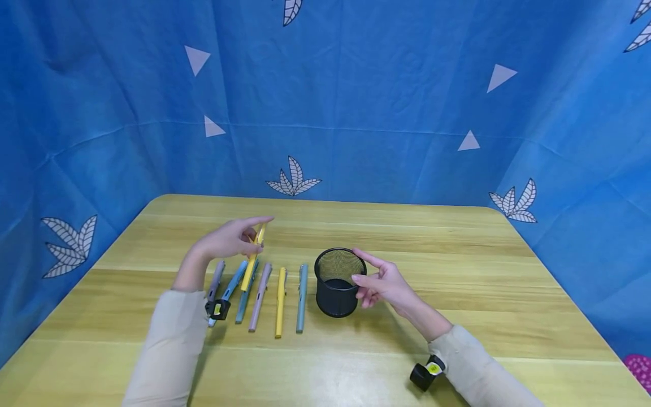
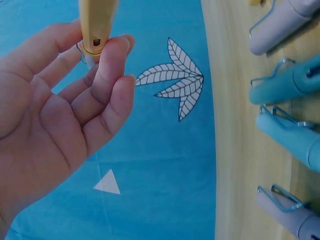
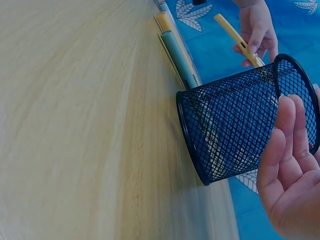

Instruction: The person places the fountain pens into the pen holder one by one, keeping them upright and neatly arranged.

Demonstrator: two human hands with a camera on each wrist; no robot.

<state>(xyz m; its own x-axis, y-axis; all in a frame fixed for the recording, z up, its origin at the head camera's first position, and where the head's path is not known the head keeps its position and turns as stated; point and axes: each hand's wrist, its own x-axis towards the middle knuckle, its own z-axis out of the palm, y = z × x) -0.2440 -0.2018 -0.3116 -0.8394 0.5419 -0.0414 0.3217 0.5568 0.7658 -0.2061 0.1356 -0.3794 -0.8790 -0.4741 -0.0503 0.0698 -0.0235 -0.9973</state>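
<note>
While your left hand (image 1: pixel 228 239) pinches a raised yellow pen (image 1: pixel 248 273), your loosely spread right hand (image 1: pixel 385 284) touches the black mesh cup (image 1: pixel 333 299), outside left-wrist view.

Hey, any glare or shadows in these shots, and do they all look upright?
Head view: upright, pale glare on the near part of the wooden table, soft shadow beside the right forearm; left wrist view: scene turned sideways, yellow pen cropped by the top edge; right wrist view: also sideways, making the mesh cup appear tipped.

Pens (image 1: pixel 281 302) on table (image 1: pixel 458 271) left of cup (image 1: pixel 337 301), another pen (image 1: pixel 250 271) in left hand (image 1: pixel 229 238); right hand (image 1: pixel 385 282) at cup's right; curtain (image 1: pixel 381 85) behind.
</note>
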